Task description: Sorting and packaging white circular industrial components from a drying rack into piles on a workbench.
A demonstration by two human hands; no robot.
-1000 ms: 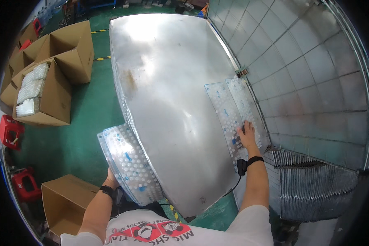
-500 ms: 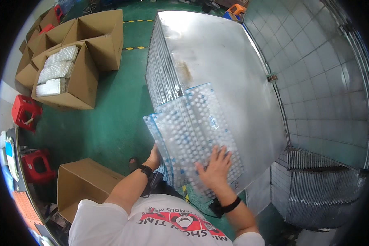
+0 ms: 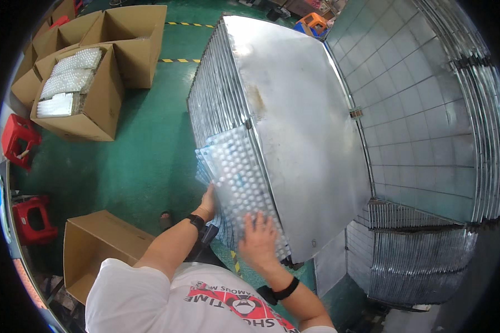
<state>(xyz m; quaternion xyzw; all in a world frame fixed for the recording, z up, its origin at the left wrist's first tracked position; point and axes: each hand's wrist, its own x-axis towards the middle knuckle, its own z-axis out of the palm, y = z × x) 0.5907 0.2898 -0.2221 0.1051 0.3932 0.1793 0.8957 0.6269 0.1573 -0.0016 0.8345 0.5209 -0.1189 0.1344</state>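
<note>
A stack of clear, bluish plastic sheets dotted with white round bumps (image 3: pixel 241 172) lies slanted before me, against the near left side of a large stack of metal panels (image 3: pixel 311 122). My left hand (image 3: pixel 207 204) grips the stack's left edge, its fingertips partly hidden by the sheets. My right hand (image 3: pixel 259 242) rests on the near right part of the top sheet, with its fingers spread and nothing gripped. Several lower sheets fan out at the left edge.
At the far left stand open cardboard boxes; one box (image 3: pixel 103 94) holds similar bumpy sheets. Another open box (image 3: pixel 94 250) stands near my left arm. Red stools (image 3: pixel 36 219) line the left side. Gridded metal panels (image 3: pixel 422 127) rise on the right.
The top sheet, which reached over the metal panel, now lies further left with the stack beside the panel's edge. My right hand has moved left with it; my left hand keeps its hold.
</note>
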